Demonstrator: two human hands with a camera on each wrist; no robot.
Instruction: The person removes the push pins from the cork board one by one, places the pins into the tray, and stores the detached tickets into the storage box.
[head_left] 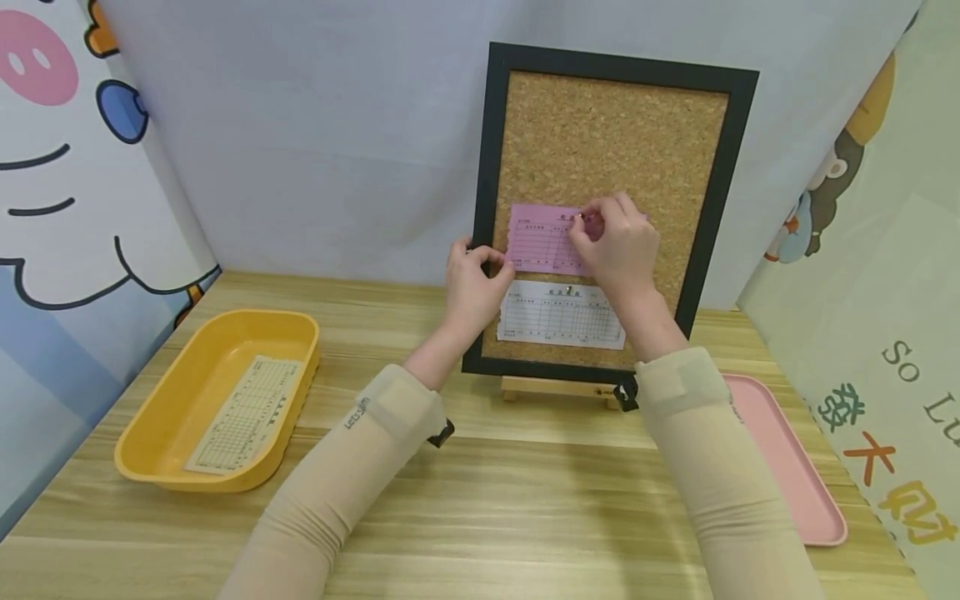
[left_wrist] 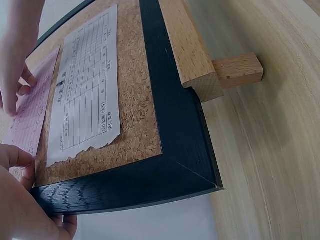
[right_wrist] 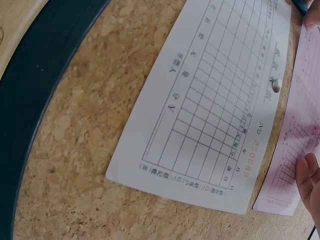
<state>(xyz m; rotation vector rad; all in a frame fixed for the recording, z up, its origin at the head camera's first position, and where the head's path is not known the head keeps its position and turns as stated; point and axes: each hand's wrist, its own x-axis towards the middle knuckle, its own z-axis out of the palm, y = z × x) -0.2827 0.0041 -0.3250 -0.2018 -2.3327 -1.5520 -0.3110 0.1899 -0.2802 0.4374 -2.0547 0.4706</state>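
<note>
Pink slip (head_left: pixel 542 240): printed grid form, ragged left edge, flat against upright cork board (head_left: pixel 600 133), mid-height. Black-framed board stands on wooden easel. White slip (head_left: pixel 558 317) pinned just below, its top edge touching pink slip.

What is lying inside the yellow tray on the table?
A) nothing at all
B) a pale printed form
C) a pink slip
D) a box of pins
B: the yellow tray holds one pale printed form lying flat, while the pink slip is up on the cork board.
</note>
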